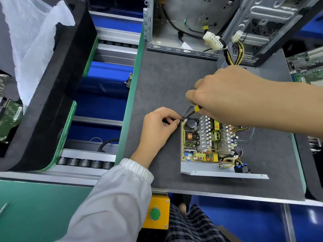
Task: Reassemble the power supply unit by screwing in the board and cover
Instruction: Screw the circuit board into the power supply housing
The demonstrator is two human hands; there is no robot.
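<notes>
Your power supply unit lies on the dark mat, near its front edge, with the circuit board seated in the open metal chassis. No cover is fitted on it, and I cannot identify a cover anywhere in view.

Your right hand is curled around a screwdriver with a yellow and black handle. Its shaft slants down to the far left corner of the board, just below the perforated wall of the chassis. Your left hand rests on the mat beside that corner. Its thumb and forefinger are pinched together at the driver tip. They are presumably steadying a screw, but the screw is too small to confirm.

Assessment: you are at the board-fastening stage. The hole in the near left corner of the board looks unfilled. The state of the other corners cannot be read, since wiring and your right forearm hide them. The remaining board screws and the whole cover step appear outstanding, so the task is judged to be less than half complete.

An opened computer case stands at the far end of the mat, with white connectors trailing from it.
</notes>
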